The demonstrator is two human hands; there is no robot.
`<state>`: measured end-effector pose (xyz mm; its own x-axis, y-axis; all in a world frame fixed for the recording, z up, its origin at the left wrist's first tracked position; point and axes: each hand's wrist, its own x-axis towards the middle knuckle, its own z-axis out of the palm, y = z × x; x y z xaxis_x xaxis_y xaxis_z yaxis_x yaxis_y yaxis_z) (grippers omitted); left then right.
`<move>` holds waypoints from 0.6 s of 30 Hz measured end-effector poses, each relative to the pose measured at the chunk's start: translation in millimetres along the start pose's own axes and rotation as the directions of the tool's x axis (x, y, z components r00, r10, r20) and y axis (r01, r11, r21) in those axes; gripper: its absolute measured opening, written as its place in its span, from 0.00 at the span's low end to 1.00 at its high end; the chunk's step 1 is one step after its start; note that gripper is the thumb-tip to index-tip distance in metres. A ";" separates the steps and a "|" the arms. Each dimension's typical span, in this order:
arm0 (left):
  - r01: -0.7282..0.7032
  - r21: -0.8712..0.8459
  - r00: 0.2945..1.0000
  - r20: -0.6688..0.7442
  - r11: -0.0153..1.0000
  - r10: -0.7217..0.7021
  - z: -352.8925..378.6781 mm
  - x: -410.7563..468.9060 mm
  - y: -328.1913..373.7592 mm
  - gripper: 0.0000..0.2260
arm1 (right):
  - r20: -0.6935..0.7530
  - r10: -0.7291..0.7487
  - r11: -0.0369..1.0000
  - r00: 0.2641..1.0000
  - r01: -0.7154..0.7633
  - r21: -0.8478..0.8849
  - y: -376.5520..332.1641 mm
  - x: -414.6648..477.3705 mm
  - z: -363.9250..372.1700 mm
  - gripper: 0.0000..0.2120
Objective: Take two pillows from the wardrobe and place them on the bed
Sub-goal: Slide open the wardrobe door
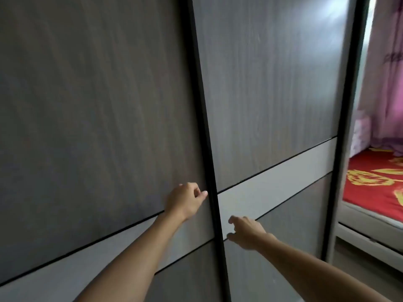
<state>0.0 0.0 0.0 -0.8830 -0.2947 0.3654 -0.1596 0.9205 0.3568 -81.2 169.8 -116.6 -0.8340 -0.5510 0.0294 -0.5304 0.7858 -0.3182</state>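
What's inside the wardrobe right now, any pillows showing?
Nothing inside is visible. Both sliding doors, the left door and the right door, are shut and cover the interior. The left hand and right hand are at the black centre strip.

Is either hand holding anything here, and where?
No object is held. Left hand fingers touch the left door's black edge strip; right hand reaches toward the right door.
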 end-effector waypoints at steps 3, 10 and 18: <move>-0.047 -0.016 0.996 -0.083 0.999 0.046 13.8 25.8 4.6 0.15 | 0.011 0.007 1.000 1.000 -0.007 -0.026 3.5 17.5 4.4 0.24; -0.002 0.073 0.977 -0.213 0.997 0.018 27.1 63.7 19.9 0.26 | 0.084 -0.169 0.984 0.982 0.174 -0.049 4.5 54.2 11.9 0.11; 0.153 0.168 0.961 -0.257 0.974 -0.107 24.5 58.7 30.5 0.25 | 0.111 -0.435 0.885 0.894 0.447 -0.134 10.9 79.6 12.6 0.14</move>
<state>-67.6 17.1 11.2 -0.7178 -0.4472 0.5336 -0.3647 0.8944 0.2590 -151.5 130.9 -129.6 -0.4979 -0.8652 0.0592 -0.8622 0.4864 -0.1418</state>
